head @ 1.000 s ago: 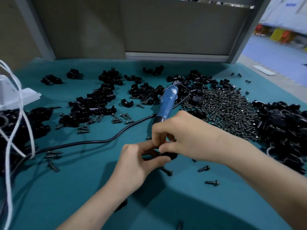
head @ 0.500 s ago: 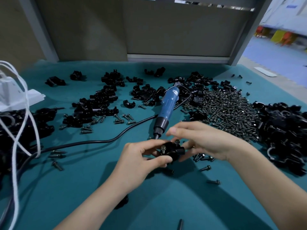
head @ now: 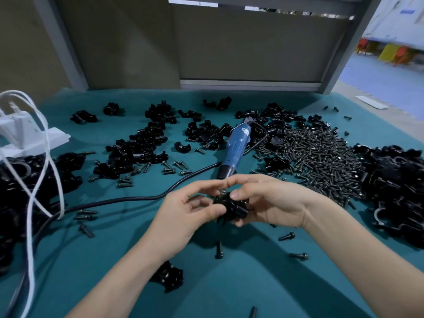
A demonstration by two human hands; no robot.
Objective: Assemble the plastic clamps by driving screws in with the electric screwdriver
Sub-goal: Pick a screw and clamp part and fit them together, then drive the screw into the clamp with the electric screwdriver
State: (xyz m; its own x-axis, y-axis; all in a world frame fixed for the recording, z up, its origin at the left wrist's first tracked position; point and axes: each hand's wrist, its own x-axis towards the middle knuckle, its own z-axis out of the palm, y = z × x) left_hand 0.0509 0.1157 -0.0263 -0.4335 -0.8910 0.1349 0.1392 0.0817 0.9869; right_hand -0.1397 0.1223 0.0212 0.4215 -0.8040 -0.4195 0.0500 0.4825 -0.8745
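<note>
Teal cloth covers the counter (head: 114,260). Near its centre the left hand (head: 183,216) and the right hand (head: 273,203) meet around one black plastic clamp (head: 229,208), lifted just off the cloth. The left grip pinches it between thumb and fingers from nine o'clock. The right grip cups it from three o'clock, thumb on top. I judge they hold it this way to keep the halves aligned while a screw is seated. A small screw head seems to stand at the clamp's twelve o'clock, but it is too small for me to be sure.

One blue electric screwdriver (head: 236,150) lies at twelve o'clock of the hands, tip toward them, within easy reach for driving. Its black cable (head: 114,200) trails off to nine o'clock.

One screw heap (head: 321,161), too many to count, lies at two o'clock. Clamp piles (head: 394,187) sit at three and nine o'clock. I count four loose screws (head: 286,236) between four and six o'clock, and one spare clamp (head: 167,275) beside the left forearm.
</note>
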